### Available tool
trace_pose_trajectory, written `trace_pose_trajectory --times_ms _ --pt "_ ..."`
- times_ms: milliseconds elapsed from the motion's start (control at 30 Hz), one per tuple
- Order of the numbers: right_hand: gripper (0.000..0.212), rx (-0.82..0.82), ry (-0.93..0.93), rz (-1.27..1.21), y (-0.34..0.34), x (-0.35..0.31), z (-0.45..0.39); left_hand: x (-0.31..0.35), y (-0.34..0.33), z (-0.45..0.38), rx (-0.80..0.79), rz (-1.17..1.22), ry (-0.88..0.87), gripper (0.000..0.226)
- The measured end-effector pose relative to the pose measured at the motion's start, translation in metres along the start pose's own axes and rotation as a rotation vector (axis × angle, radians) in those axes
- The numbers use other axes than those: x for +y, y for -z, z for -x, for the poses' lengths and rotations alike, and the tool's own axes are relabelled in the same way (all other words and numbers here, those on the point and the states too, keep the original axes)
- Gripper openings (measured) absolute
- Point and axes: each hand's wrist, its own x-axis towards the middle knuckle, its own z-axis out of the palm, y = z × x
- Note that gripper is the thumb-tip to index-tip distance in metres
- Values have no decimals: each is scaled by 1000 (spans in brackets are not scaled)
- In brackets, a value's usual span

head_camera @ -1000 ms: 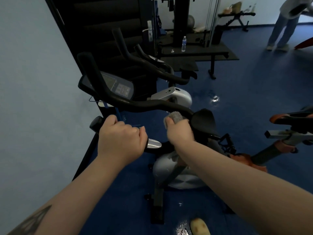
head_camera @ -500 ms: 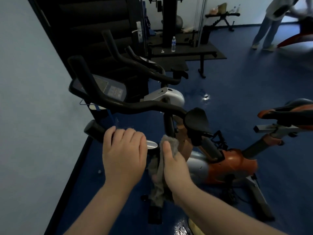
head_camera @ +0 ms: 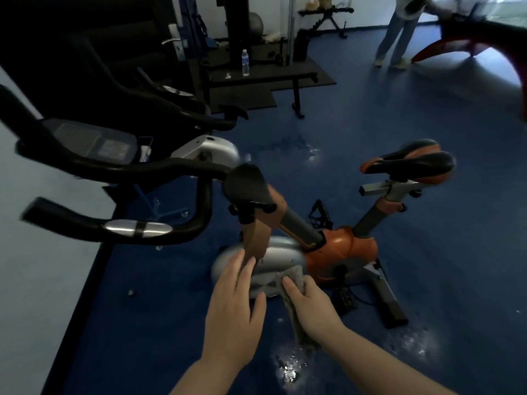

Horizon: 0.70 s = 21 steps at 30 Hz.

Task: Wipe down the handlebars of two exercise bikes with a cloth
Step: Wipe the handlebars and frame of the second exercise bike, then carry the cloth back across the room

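The near orange and silver exercise bike has black handlebars (head_camera: 122, 166) with a lower grip bearing a silver band (head_camera: 137, 228), at the left. A second bike's black handlebars (head_camera: 171, 105) stand behind it. My left hand (head_camera: 235, 303) hangs in the air below the bars with fingers straight and spread, holding nothing. My right hand (head_camera: 309, 305) grips a grey cloth (head_camera: 295, 283), whose tail droops under the wrist. Both hands are clear of the handlebars, over the silver flywheel cover (head_camera: 273, 252).
The bike's orange and black saddle (head_camera: 410, 162) is at the right. A pale wall runs along the left. A black bench (head_camera: 271, 81) with a water bottle (head_camera: 245, 62) stands behind. A person (head_camera: 399, 32) stands at the far right on the blue floor.
My left hand has let go of the lower grip and opened. Both hands have dropped away from the handlebars, the right one still with the cloth. My view has swung right.
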Motion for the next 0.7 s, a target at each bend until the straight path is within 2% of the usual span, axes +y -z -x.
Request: trace_pose_trajectory --times_ms 133,233,567,700 --pt "38 101 22 262 71 37 6 40 -54 -9 -162 33 49 49" --pt "40 172 -11 346 129 69 18 79 -94 -15 -283 -10 31 45" --pt "35 381 -162 392 321 188 49 246 -237 -25 -529 42 -72 36" --pt "36 377 -247 379 362 219 51 282 -267 -28 -612 26 -97 34"
